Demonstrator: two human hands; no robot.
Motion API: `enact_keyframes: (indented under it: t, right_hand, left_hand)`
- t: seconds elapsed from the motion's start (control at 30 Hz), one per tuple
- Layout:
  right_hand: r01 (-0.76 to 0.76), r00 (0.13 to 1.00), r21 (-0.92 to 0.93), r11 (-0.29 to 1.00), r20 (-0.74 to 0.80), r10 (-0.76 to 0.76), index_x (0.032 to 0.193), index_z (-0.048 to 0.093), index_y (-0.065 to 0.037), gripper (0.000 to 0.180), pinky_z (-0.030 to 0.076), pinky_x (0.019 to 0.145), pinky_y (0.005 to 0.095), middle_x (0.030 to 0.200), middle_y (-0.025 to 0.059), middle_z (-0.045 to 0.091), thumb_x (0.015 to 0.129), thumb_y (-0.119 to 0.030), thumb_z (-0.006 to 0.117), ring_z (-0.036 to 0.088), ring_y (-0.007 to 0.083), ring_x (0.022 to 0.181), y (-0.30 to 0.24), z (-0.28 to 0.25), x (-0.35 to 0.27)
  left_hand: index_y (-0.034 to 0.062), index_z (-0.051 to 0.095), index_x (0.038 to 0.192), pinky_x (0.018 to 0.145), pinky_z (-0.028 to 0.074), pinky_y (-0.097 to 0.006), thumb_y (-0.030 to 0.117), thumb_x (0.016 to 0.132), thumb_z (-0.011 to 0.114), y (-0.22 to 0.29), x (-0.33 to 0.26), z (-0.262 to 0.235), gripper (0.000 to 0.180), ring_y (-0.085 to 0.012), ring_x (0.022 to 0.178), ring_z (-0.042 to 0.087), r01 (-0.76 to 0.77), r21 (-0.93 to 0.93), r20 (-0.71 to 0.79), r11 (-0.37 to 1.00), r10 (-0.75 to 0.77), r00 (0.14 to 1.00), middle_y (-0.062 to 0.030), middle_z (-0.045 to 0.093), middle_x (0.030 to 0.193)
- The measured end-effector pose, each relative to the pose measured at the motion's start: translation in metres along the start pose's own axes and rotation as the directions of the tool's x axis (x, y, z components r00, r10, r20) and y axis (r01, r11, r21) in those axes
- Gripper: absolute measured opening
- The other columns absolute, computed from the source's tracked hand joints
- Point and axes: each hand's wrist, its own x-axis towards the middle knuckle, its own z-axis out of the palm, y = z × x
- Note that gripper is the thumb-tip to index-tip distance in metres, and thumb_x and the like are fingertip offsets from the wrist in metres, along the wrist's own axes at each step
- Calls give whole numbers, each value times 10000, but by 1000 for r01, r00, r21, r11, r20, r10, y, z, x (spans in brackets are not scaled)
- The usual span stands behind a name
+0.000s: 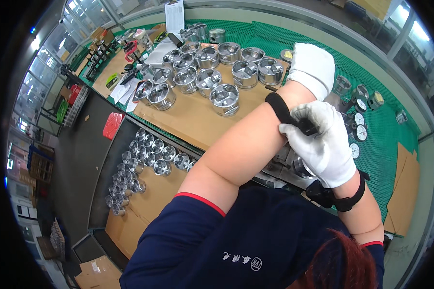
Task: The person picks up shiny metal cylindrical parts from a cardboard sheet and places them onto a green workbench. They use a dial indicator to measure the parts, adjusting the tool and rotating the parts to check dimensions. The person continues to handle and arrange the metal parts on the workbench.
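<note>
My left arm reaches across the bench, and its white-gloved left hand [313,70] is turned so that its fingers are hidden. A black wrist strap [278,107] with a dark piece on it circles the left wrist. My right hand [323,144], also in a white glove, is closed at that strap, thumb and fingers pinching its dark piece. Another black strap [350,196] with a dark unit sits on my right wrist. Shiny metal pistons [224,99] stand on cardboard left of my hands. Partly hidden beneath my right hand is a metal fixture [279,166].
Dial gauges [360,132] and a few metal parts [342,85] stand on the green mat [378,166] at the right. More pistons [162,167] fill a lower cardboard-lined surface at the left. Papers [125,90] and tools lie at the far left; a red stool [112,125] stands beyond the bench edge.
</note>
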Motion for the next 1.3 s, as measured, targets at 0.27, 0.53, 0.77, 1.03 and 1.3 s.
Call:
enact_keyframes:
  t: [0.27, 0.53, 0.77, 1.03, 1.3]
  right_hand:
    - [208, 975, -465, 860, 27, -221, 839, 658, -52, 100, 453, 690, 450, 795, 125, 608, 795, -107, 729, 596, 349, 777, -4, -8, 2]
    - [322, 944, -110, 940, -35, -327, 872, 603, -50, 194, 478, 627, 375, 772, 87, 650, 756, 28, 736, 620, 277, 660, 10, -35, -20]
    - [2, 982, 337, 941, 176, -65, 911, 688, -22, 93, 515, 712, 344, 850, 113, 683, 876, -104, 713, 655, 253, 767, 18, -34, -10]
    - [-398, 739, 502, 768, 671, -56, 1178, 632, 7, 355, 545, 730, 305, 953, 134, 691, 902, -189, 739, 680, 227, 821, -7, -11, -21]
    - [-286, 762, 545, 788, 628, -157, 1110, 675, 4, 241, 544, 728, 301, 920, 91, 711, 895, -85, 611, 688, 229, 800, 4, 4, -30]
  left_hand:
    - [154, 769, 857, 643, 495, -399, 233, 849, 627, -7, 8, 14, 162, -255, 783, 715, 44, -50, -147, 998, -51, 988, -88, 742, 840]
    - [-14, 643, 994, 764, 589, -461, 257, 1002, 638, -6, -40, -92, 271, -308, 824, 718, -57, -669, -7, -741, -70, 998, -156, 713, 883]
    - [28, 675, 720, 545, 526, -420, 119, 925, 553, -27, -81, -163, 256, -215, 680, 676, 324, -540, -817, -777, 576, 18, -165, 671, 771]
    - [63, 674, 742, 591, 526, -413, 196, 913, 596, -12, -93, -159, 230, -246, 661, 657, -274, -673, -736, -687, 589, 333, -110, 663, 739]
    - [77, 671, 717, 580, 514, -408, 232, 885, 625, 27, -112, -92, 233, -243, 617, 635, -360, -928, -367, 98, -78, 927, -85, 650, 704]
